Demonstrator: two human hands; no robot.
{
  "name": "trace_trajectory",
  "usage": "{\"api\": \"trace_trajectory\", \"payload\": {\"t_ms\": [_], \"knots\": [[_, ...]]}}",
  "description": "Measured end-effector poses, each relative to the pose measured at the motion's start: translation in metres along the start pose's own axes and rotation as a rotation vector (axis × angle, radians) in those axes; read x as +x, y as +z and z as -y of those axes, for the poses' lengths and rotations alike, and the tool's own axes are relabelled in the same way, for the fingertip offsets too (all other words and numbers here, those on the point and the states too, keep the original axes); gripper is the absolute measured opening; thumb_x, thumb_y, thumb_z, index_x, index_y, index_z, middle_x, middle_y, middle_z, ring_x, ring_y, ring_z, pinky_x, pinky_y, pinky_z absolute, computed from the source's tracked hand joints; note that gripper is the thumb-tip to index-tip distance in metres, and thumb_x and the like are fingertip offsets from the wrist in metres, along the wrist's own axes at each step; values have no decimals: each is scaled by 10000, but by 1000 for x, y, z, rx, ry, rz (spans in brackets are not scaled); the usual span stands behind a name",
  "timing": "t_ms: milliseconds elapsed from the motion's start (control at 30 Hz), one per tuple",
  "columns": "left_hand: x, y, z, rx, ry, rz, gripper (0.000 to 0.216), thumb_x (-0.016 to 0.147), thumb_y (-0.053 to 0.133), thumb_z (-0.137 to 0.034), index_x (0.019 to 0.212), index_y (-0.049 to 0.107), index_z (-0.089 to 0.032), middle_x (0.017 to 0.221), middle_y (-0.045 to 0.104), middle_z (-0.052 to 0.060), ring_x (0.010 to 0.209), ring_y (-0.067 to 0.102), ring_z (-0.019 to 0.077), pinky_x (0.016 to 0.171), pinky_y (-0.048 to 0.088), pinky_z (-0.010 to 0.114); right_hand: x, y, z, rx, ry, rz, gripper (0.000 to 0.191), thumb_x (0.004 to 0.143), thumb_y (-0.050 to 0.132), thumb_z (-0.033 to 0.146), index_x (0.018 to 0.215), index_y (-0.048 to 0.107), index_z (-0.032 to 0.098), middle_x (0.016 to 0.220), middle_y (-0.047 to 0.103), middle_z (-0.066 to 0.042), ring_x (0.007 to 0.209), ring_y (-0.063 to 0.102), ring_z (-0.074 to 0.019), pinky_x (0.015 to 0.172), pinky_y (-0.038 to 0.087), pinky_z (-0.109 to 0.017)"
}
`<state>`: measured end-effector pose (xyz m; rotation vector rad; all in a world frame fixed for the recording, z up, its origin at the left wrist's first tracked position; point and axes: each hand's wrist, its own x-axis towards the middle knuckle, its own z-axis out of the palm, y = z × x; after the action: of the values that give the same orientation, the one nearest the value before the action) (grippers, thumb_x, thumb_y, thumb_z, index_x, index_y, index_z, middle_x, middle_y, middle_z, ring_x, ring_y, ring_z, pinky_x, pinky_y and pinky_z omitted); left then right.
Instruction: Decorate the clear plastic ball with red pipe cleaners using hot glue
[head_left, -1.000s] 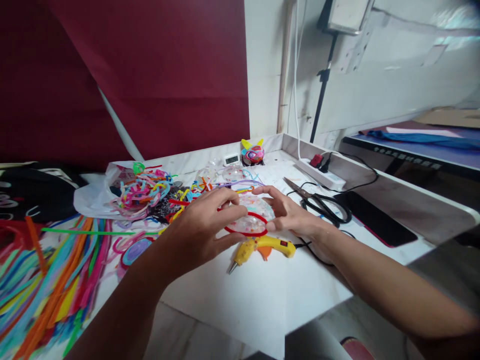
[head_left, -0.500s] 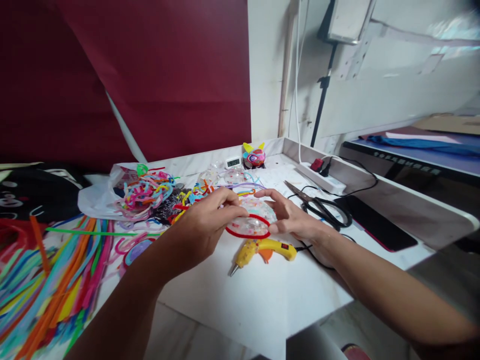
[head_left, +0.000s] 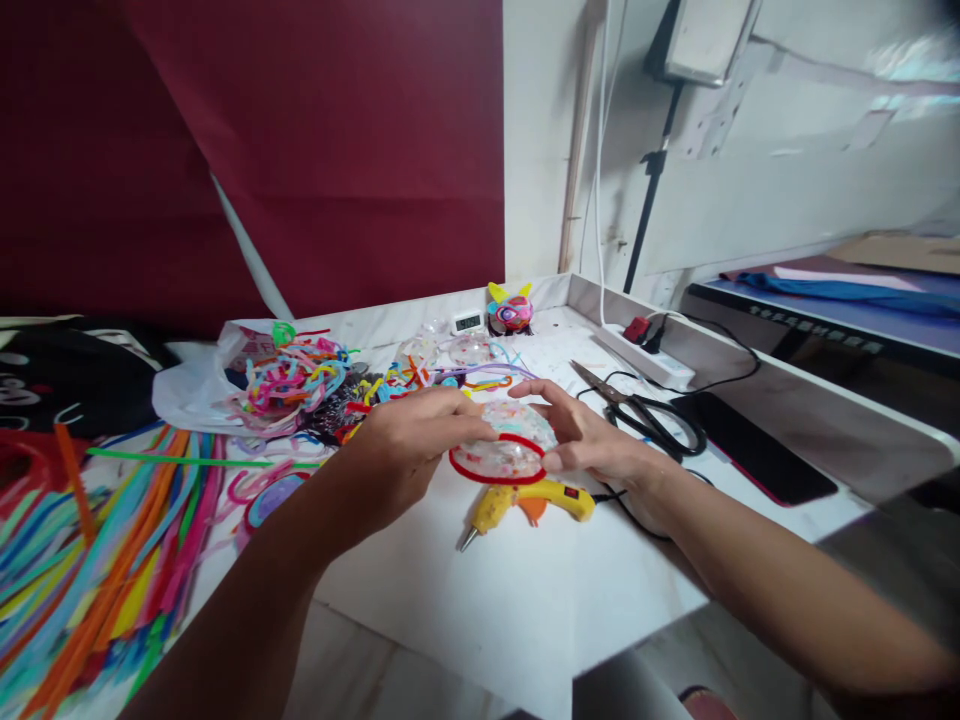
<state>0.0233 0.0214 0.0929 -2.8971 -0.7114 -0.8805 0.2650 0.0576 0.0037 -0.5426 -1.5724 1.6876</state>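
Between my two hands is a clear, rounded plastic shell (head_left: 517, 418) with coloured specks. A red fuzzy pipe cleaner (head_left: 496, 480) rings its near rim. My left hand (head_left: 420, 435) grips the shell's left side, its thumb lying on the upper rim. On the other side my right hand (head_left: 589, 435) holds the shell, thumb at the rim and fingers curved behind. A yellow glue gun (head_left: 525, 500) with an orange trigger lies on white paper just below the shell, its metal nozzle pointing left and toward me.
Black scissors (head_left: 649, 415), a phone (head_left: 757, 450) and a power strip (head_left: 649, 357) are on the right. Loose pipe cleaners (head_left: 127, 560) spread across the left, near a plastic bag (head_left: 191, 390). Farther back stand a small timer (head_left: 469, 322) and a colourful horned ball (head_left: 511, 308).
The shell has tilted slightly, so its red rim shows as a wider oval. Both hands keep their hold in nearly the same place. The glue gun has not moved.
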Motion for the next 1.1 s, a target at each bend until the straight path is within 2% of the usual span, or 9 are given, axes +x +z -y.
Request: {"api": "trace_trajectory", "payload": {"t_ms": [267, 433, 667, 1100], "knots": [[-1, 0, 0, 61, 57, -61, 326, 825, 422, 42, 915, 652, -171, 899, 714, 36, 880, 666, 129, 764, 511, 212, 0, 0, 1, 1, 10, 3, 767, 630, 815, 259, 1277, 404, 289, 1086, 570, -22, 947, 619, -200, 816, 509, -356], [-1, 0, -1, 54, 43, -54, 302, 838, 425, 32, 906, 645, -164, 892, 695, 40, 851, 653, 126, 736, 504, 209, 0, 3, 4, 53, 10, 34, 757, 635, 799, 216, 1274, 401, 293, 1159, 573, -40, 925, 632, -187, 762, 509, -313], [-1, 2, -1, -20, -37, -37, 301, 844, 441, 32, 913, 659, -164, 916, 627, 42, 838, 614, 112, 725, 483, 202, -1, 3, 4, 31, 12, 13, 742, 620, 797, 219, 1253, 418, 296, 1070, 549, -9, 882, 614, -173, 700, 502, -286], [-1, 3, 1, -1, -42, -84, 239, 869, 471, -14, 882, 643, -179, 922, 638, 41, 862, 616, 126, 752, 501, 232, 1, -2, 2, 19, -3, 12, 758, 620, 811, 251, 1275, 430, 288, 1106, 566, -39, 1030, 599, -238, 887, 480, -413]]}}
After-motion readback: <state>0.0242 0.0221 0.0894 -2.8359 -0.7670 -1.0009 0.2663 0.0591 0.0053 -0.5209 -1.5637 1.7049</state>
